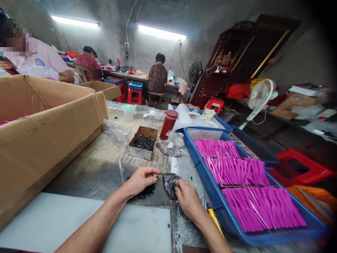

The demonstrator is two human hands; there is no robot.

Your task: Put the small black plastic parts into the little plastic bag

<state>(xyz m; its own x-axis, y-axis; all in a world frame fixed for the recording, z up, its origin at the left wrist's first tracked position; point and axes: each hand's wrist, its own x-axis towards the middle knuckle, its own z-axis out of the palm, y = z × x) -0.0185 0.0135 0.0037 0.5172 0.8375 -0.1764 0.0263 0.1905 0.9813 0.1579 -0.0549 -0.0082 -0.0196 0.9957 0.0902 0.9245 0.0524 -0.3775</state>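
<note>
My left hand (142, 180) is over a loose pile of small black pieces (146, 192) on the dark work surface. Its fingers are drawn together in a pinch, and whatever is between the tips is too small to make out. My right hand (188, 198) is closed on the gathered edge of a small dark grey plastic bag (170, 186), just right of the pile. What the bag contains is hidden. Beyond my hands stands an open cardboard box (143, 154) holding more small black pieces. Beside it lies a clear bag of small metallic-looking parts (172, 146).
A blue crate (195, 158) of magenta strips stands at the right, a yellow-handled tool (214, 219) beside it. A large carton (52, 140) borders the left. A red flask (169, 124) and a lidded tub (128, 113) stand farther back. Several people sit beyond the table.
</note>
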